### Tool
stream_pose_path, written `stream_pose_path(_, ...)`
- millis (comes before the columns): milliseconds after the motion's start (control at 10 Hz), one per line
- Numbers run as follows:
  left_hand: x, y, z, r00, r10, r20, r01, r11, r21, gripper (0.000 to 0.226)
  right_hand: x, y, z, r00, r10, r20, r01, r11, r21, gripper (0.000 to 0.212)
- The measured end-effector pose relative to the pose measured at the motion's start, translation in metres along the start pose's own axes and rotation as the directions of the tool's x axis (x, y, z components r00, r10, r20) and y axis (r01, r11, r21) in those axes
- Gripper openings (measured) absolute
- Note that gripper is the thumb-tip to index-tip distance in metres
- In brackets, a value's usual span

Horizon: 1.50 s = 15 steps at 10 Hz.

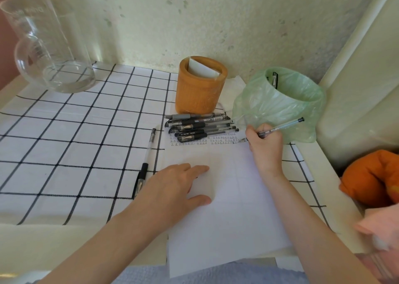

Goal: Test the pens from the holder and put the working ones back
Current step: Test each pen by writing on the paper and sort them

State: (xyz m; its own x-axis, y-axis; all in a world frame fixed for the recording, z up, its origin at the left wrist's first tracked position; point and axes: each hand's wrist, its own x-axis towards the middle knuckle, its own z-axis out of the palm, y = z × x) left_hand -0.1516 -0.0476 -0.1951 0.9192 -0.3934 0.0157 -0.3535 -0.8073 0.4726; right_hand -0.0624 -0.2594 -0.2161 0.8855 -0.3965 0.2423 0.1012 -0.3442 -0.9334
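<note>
Head view: the right hand (266, 145) gripped a clear pen (280, 127). Its fingers were curled round the barrel. The tip touched the paper (226, 219) at the right end of some rows of small marks (216, 140), and the back end pointed toward 2 o'clock. The left hand (179, 186) lay flat on the sheet's left part, fingers straight and holding nothing.

The paper lay on a checked cloth (64, 143), its near edge hanging over the table's front. At 12 o'clock from the sheet stood the orange holder (199, 89), upright, with a white card (201, 68) inside and no pens showing in it. Just in front of the holder a pile of pens (200, 126) lay crosswise on the sheet's top edge, covering part of the marks. At 9 o'clock from the sheet a single pen (146, 158) lay on the cloth just beside the paper's left edge, its near end hidden under the left hand.

At 1 o'clock from the sheet, just behind the right hand, stood a bin (280, 102) lined with a green bag; a dark pen clip (274, 79) showed inside its rim. A glass jar (49, 52) stood at 10 o'clock, well apart from the rest. An orange cushion (371, 175) lay at 3 o'clock, off the table.
</note>
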Motion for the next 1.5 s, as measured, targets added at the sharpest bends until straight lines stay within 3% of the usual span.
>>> stream_pose_path(1500,0.001,0.0012,-0.0022,1.0,-0.015,0.021,0.015,1.0,-0.015,0.06,-0.0004,-0.0003,-0.0005,1.0,-0.002,-0.003,0.002,1.0,-0.004,0.036)
